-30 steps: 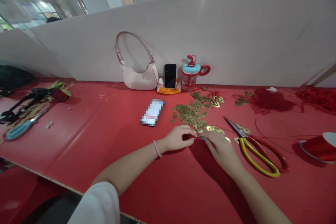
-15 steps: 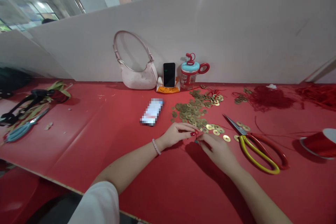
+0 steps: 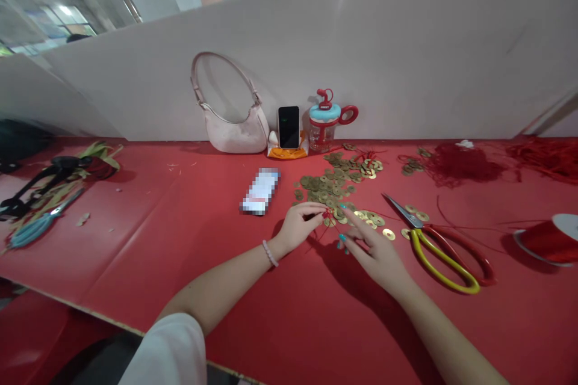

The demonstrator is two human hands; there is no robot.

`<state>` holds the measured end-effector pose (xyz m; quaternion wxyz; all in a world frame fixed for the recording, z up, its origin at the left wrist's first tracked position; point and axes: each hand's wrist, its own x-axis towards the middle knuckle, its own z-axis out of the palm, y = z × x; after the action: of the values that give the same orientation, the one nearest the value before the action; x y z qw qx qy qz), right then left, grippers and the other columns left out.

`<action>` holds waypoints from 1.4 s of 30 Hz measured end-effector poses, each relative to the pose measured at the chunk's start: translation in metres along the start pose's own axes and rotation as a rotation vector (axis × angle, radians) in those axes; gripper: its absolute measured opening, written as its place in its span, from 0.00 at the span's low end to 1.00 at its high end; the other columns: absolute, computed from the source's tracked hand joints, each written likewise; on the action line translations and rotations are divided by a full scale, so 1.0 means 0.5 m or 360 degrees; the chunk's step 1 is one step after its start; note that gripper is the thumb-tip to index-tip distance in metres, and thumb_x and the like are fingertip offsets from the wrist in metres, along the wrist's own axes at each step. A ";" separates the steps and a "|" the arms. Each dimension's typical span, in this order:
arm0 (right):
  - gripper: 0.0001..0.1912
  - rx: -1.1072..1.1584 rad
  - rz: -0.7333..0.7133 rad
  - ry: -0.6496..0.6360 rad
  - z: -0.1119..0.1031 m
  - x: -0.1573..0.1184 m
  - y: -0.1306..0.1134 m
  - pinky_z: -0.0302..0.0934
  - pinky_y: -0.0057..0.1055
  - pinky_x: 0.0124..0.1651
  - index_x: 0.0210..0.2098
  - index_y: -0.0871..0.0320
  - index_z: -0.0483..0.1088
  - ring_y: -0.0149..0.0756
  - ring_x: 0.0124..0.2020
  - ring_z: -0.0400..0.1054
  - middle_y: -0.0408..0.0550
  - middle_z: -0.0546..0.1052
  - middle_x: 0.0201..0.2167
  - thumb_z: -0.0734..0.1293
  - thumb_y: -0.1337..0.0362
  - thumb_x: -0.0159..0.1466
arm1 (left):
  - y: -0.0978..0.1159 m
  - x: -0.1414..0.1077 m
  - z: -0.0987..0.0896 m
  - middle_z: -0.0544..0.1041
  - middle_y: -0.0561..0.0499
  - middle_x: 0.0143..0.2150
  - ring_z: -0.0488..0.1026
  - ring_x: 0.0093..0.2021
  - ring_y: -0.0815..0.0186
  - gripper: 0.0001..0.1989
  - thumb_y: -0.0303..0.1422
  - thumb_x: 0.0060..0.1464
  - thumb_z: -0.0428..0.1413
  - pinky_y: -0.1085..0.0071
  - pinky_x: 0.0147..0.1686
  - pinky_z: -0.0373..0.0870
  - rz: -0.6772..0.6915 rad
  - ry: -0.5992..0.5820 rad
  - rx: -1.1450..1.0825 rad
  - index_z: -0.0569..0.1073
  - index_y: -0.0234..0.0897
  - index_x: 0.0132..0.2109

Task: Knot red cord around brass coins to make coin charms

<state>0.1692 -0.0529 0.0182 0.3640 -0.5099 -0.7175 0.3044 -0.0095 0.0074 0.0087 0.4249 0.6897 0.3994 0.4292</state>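
Observation:
Between its thumb and fingertips, my left hand (image 3: 298, 227) pinches a thin red cord (image 3: 329, 216), looped into what looks like a small knot. Loose ends of the cord hang below the fingertips. My right hand (image 3: 374, 255), with blue-green nails, is just to the right of the cord, thumb and forefinger spread apart. Whether its fingers touch a cord end is too small to tell. Behind both hands lies a heap of brass coins (image 3: 323, 187) with holes in the middle. Scissors (image 3: 445, 252) with one yellow and one red handle lie to the right of my right hand.
A phone with a blurred screen (image 3: 261, 191) lies left of the coins. Along the partition stand a pale handbag (image 3: 237, 132), an upright phone (image 3: 289, 126) and a lidded cup (image 3: 323, 129). Red thread (image 3: 467, 165) and a ribbon spool (image 3: 548, 240) are at right, blue-handled scissors (image 3: 36, 227) at left.
My hands were close together at the cord. My right hand has drawn apart and its fingers have spread, while my left hand still pinches the cord, slightly farther up and left.

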 end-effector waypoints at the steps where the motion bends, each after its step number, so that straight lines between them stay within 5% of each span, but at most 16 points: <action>1: 0.28 0.0051 0.0026 0.0008 -0.001 0.001 0.001 0.65 0.28 0.33 0.61 0.57 0.54 0.32 0.24 0.68 0.42 0.74 0.22 0.56 0.61 0.62 | 0.000 0.000 0.000 0.78 0.43 0.43 0.75 0.43 0.62 0.08 0.29 0.50 0.56 0.64 0.47 0.70 -0.0001 0.0004 0.0004 0.79 0.35 0.37; 8: 0.18 -0.0189 0.0029 -0.0070 0.000 0.005 0.008 0.63 0.28 0.31 0.44 0.57 0.71 0.33 0.23 0.68 0.44 0.74 0.21 0.56 0.65 0.59 | 0.002 -0.001 0.000 0.78 0.44 0.43 0.75 0.44 0.63 0.08 0.29 0.50 0.56 0.65 0.48 0.70 0.0012 0.0005 0.0026 0.78 0.35 0.38; 11: 0.22 -0.0434 -0.0111 -0.0215 0.006 0.000 0.010 0.62 0.28 0.29 0.49 0.56 0.69 0.33 0.24 0.68 0.45 0.76 0.25 0.55 0.68 0.58 | 0.006 -0.002 0.000 0.78 0.44 0.43 0.75 0.44 0.62 0.08 0.29 0.50 0.56 0.65 0.48 0.70 0.0042 -0.0031 0.0034 0.78 0.34 0.37; 16: 0.25 -0.0696 -0.0139 -0.0171 0.013 -0.006 0.016 0.58 0.27 0.25 0.54 0.59 0.66 0.34 0.21 0.67 0.46 0.74 0.21 0.54 0.67 0.58 | 0.012 -0.004 0.002 0.78 0.43 0.42 0.75 0.43 0.62 0.08 0.28 0.50 0.56 0.65 0.47 0.71 0.0059 -0.0022 0.0070 0.78 0.34 0.37; 26: 0.32 -0.0592 0.0082 -0.0234 0.010 -0.001 0.014 0.56 0.26 0.25 0.61 0.66 0.54 0.32 0.19 0.64 0.43 0.72 0.20 0.53 0.66 0.58 | 0.009 -0.004 0.003 0.78 0.44 0.42 0.75 0.43 0.62 0.08 0.28 0.50 0.55 0.65 0.47 0.71 0.0047 0.0035 0.0104 0.79 0.35 0.37; 37: 0.18 -0.0090 0.0244 -0.0185 0.001 0.008 0.009 0.61 0.29 0.32 0.43 0.60 0.69 0.34 0.24 0.68 0.43 0.74 0.20 0.55 0.63 0.57 | 0.008 0.000 0.001 0.78 0.44 0.41 0.75 0.42 0.63 0.08 0.29 0.52 0.55 0.67 0.44 0.72 -0.0001 0.0224 0.0178 0.78 0.34 0.38; 42: 0.23 -0.0089 0.0326 -0.0194 -0.002 0.012 0.011 0.60 0.29 0.30 0.50 0.61 0.64 0.34 0.22 0.66 0.40 0.71 0.18 0.56 0.65 0.55 | 0.005 0.000 0.002 0.78 0.44 0.40 0.75 0.41 0.64 0.08 0.29 0.52 0.55 0.67 0.43 0.73 0.0038 0.0232 0.0200 0.78 0.35 0.37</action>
<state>0.1717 -0.0456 0.0154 0.2723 -0.5710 -0.6907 0.3503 -0.0080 0.0065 0.0109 0.3456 0.6867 0.4470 0.4574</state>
